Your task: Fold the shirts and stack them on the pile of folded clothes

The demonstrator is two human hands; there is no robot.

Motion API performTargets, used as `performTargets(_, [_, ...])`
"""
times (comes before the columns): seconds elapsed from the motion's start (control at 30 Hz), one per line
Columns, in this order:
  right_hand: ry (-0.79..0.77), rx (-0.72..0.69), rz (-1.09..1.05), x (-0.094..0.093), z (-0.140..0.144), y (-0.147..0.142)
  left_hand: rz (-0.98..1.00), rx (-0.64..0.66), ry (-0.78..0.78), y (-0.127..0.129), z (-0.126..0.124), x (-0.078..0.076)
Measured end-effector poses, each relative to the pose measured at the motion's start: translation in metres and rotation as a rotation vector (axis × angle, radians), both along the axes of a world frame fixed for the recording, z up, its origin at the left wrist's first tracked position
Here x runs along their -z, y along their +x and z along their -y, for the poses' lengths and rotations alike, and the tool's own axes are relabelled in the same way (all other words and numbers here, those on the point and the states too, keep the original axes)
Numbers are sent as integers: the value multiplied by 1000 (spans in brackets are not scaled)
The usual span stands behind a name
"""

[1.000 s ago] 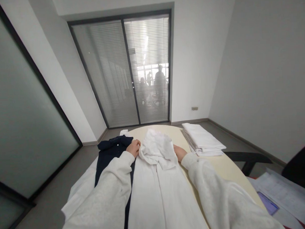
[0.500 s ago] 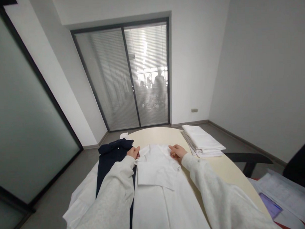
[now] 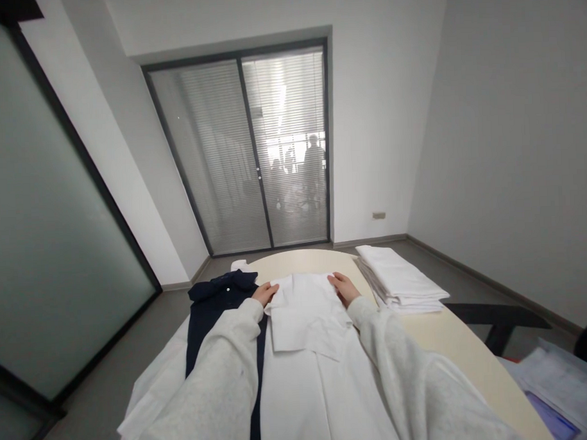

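One left hand point(image 3: 264, 295) and one right hand point(image 3: 345, 289) are pinching the far corners of a white garment point(image 3: 304, 322) lying just right of a navy shirt point(image 3: 214, 307), whose closeness may be letting the left fingers drag it along.

Head camera | we look from the wearer's head, forward and slightly down | near: table point(image 3: 452, 343), left hand point(image 3: 266, 293), right hand point(image 3: 344, 289), below centre | far: glass door point(image 3: 238, 151) ahead, well beyond table
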State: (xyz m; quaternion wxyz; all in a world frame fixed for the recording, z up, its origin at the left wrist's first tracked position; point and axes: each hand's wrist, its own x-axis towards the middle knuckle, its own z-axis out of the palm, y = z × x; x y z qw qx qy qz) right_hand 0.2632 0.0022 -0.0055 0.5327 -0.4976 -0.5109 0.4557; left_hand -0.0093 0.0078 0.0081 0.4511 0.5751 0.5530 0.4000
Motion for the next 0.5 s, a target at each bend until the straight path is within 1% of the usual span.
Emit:
performTargets(0.07, [45,20,-37,-2,-7,-3,108,3,25,5,-6,-1])
performTargets(0.13, [88,32,-89,-3,-13,-6,284,-9,45,8,-11,2])
performTargets(0.2, [103,24,-133,-2,-17,-7,454,-37,31,10,-15,7])
performTargets(0.23, [99,18,-149,-1,-18,-7,503,-53,14,10,-16,9])
performTargets(0.3, [74,14,-162,1,-20,-5,521,-79,-25,11,-16,13])
performTargets(0.37, [43,30,-155,4,-20,-1,521,-71,-49,10,-15,15])
performTargets(0.5, [-31,52,-109,10,-19,6,527,72,-50,5,-11,14])
